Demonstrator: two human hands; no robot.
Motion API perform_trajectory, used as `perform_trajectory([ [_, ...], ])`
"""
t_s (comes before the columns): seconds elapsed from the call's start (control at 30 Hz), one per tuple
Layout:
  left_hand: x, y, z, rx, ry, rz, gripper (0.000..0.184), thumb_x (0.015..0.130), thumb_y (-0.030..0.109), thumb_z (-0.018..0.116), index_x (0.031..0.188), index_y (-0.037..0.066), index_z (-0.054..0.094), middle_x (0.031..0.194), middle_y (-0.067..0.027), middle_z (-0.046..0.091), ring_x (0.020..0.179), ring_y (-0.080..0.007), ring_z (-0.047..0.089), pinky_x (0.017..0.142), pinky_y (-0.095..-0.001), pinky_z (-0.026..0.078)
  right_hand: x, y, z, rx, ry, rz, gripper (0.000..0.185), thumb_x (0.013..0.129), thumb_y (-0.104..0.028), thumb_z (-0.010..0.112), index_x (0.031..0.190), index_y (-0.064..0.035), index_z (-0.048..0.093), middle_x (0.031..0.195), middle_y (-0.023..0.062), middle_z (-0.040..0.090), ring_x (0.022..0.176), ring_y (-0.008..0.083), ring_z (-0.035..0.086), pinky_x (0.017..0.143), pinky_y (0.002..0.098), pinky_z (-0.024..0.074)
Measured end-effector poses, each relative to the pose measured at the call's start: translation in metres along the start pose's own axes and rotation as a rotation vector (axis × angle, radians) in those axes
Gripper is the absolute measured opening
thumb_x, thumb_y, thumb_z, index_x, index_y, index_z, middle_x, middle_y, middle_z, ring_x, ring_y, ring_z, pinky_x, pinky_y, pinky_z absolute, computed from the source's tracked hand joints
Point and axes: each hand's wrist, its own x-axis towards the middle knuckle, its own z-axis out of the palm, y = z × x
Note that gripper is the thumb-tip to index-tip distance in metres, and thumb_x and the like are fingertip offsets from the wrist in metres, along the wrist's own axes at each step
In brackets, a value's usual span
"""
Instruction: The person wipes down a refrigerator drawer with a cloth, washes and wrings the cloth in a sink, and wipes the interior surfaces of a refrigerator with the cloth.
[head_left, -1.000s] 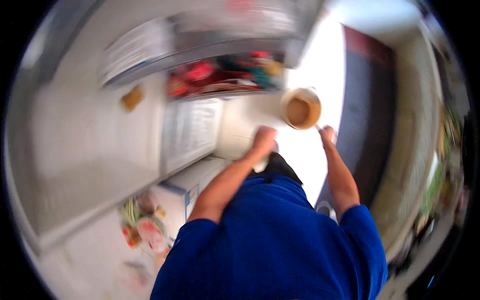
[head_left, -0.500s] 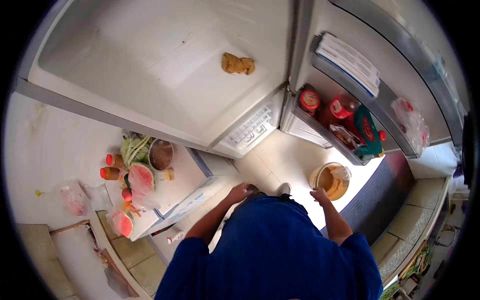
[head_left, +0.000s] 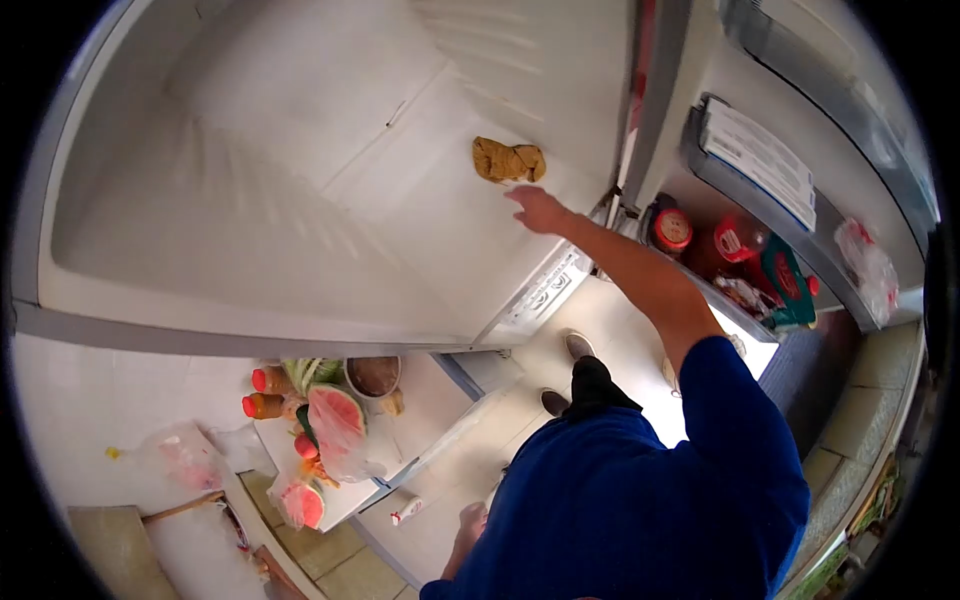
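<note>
My right hand [head_left: 540, 209] reaches into the open refrigerator compartment [head_left: 390, 210]. Its fingers are stretched out and hold nothing. Just beyond the fingertips, a crumpled brown cloth [head_left: 508, 160] lies on the white compartment floor. My left hand [head_left: 470, 524] hangs low beside my body, partly hidden by the blue shirt, and its fingers are not clear enough to judge. Behind my right forearm, only slivers of the bucket [head_left: 668, 372] show on the floor.
The open door's shelf [head_left: 715, 290] holds jars and bottles at the right. To the lower left, a white surface [head_left: 420, 410] carries a watermelon half [head_left: 335, 412], a pot [head_left: 373, 376], greens and red-capped bottles. A dark mat [head_left: 825, 375] lies by a tiled ledge [head_left: 870, 420].
My right hand has left the bucket and risen into the refrigerator near the cloth. My left hand has dropped lower beside my body. The view has shifted, and my feet show more.
</note>
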Motion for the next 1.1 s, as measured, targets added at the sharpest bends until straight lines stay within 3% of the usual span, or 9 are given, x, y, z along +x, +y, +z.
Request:
perform_trajectory([
  [0.2, 0.016, 0.047, 0.022, 0.025, 0.36, -0.134, 0.009, 0.083, 0.011, 0.06, 0.075, 0.008, 0.059, 0.073, -0.0149, 0.061, 0.068, -0.036, 0.06, 0.063, -0.0445, 0.049, 0.091, 0.04, 0.005, -0.317, 0.043, 0.272, 0.059, 0.086, -0.023, 0.064, 0.142, -0.0183, 0.045, 0.133, 0.0123, 0.055, 0.124, 0.035, 0.05, 0.102, 0.0512, 0.0401],
  [0.3, 0.024, 0.079, 0.005, -0.001, 0.101, -0.483, 0.016, 0.088, 0.013, 0.062, 0.099, 0.005, 0.069, 0.087, -0.0118, 0.069, 0.079, -0.0251, 0.068, 0.07, -0.037, 0.055, 0.105, 0.03, 0.015, -0.395, 0.011, 0.317, 0.059, 0.087, -0.024, 0.063, 0.142, -0.018, 0.043, 0.132, 0.0114, 0.056, 0.12, 0.0339, 0.054, 0.101, 0.052, 0.0416],
  [0.33, 0.026, 0.098, 0.008, -0.88, 0.554, -0.659, 0.028, 0.093, 0.012, 0.062, 0.117, 0.0, 0.063, 0.098, -0.0115, 0.069, 0.086, -0.022, 0.069, 0.075, -0.035, 0.057, 0.114, 0.023, 0.018, -0.367, -0.134, 0.408, 0.056, 0.088, -0.025, 0.063, 0.14, -0.0154, 0.045, 0.13, 0.0115, 0.057, 0.115, 0.0325, 0.057, 0.097, 0.0507, 0.0447],
  [0.57, 0.071, 0.142, -0.169, -0.44, 0.873, -0.271, 0.032, 0.093, 0.007, 0.062, 0.124, -0.001, 0.059, 0.121, -0.0158, 0.065, 0.118, -0.0208, 0.058, 0.1, -0.0365, 0.045, 0.139, -0.088, -0.021, 1.111, -0.057, 0.292, 0.041, 0.089, -0.026, 0.072, 0.117, 0.0002, 0.058, 0.095, 0.0047, 0.066, 0.084, 0.0139, 0.063, 0.075, 0.0319, 0.0518],
  [0.63, 0.063, 0.264, -0.266, -0.444, 1.092, -0.077, 0.037, 0.092, 0.002, 0.06, 0.129, -0.002, 0.056, 0.117, -0.0127, 0.065, 0.098, -0.0181, 0.065, 0.086, -0.0306, 0.051, 0.141, -0.166, -0.065, 1.369, -0.006, 0.144, 0.036, 0.093, -0.029, 0.069, 0.112, -0.0006, 0.058, 0.096, 0.0038, 0.061, 0.086, 0.0125, 0.059, 0.076, 0.0302, 0.0519],
  [0.77, 0.04, 0.363, -0.394, -0.105, 1.421, 0.45, 0.042, 0.097, 0.006, 0.056, 0.136, -0.006, 0.048, 0.117, -0.0138, 0.062, 0.092, -0.0176, 0.06, 0.083, -0.0311, 0.05, 0.153, -0.31, -0.145, 1.377, 0.139, -0.334, 0.032, 0.101, -0.023, 0.056, 0.123, -0.0021, 0.048, 0.11, 0.0039, 0.054, 0.099, 0.0088, 0.054, 0.082, 0.0263, 0.0495],
  [0.87, 0.031, 0.424, -0.478, 0.144, 1.661, 0.748, 0.047, 0.103, 0.018, 0.049, 0.143, -0.004, 0.038, 0.136, -0.0191, 0.052, 0.11, -0.0246, 0.054, 0.093, -0.0388, 0.045, 0.156, -0.403, -0.2, 1.02, 0.555, -0.828, 0.04, 0.094, -0.015, 0.06, 0.127, 0.0038, 0.05, 0.125, 0.0184, 0.051, 0.123, 0.0294, 0.047, 0.103, 0.0383, 0.0429],
  [1.0, 0.017, 0.515, -0.557, 0.132, 1.743, 0.915, 0.062, 0.105, 0.042, 0.037, 0.15, 0.0, 0.027, 0.151, -0.0196, 0.034, 0.138, -0.0312, 0.036, 0.116, -0.0454, 0.027, 0.168, -0.454, -0.209, 1.073, 0.714, -0.877, 0.044, 0.091, -0.017, 0.059, 0.128, 0.0053, 0.052, 0.131, 0.0225, 0.049, 0.131, 0.0386, 0.04, 0.112, 0.0431, 0.0353],
  [1.1, -0.002, 0.547, -0.59, -0.029, 1.679, 0.883, 0.069, 0.103, 0.055, 0.03, 0.148, 0.002, 0.035, 0.15, -0.0171, 0.038, 0.137, -0.0283, 0.039, 0.116, -0.0425, 0.029, 0.232, -0.44, -0.201, 1.092, 0.425, -0.735, 0.044, 0.093, -0.021, 0.054, 0.13, 0.0028, 0.053, 0.138, 0.0218, 0.046, 0.136, 0.0379, 0.036, 0.112, 0.0429, 0.0367],
])
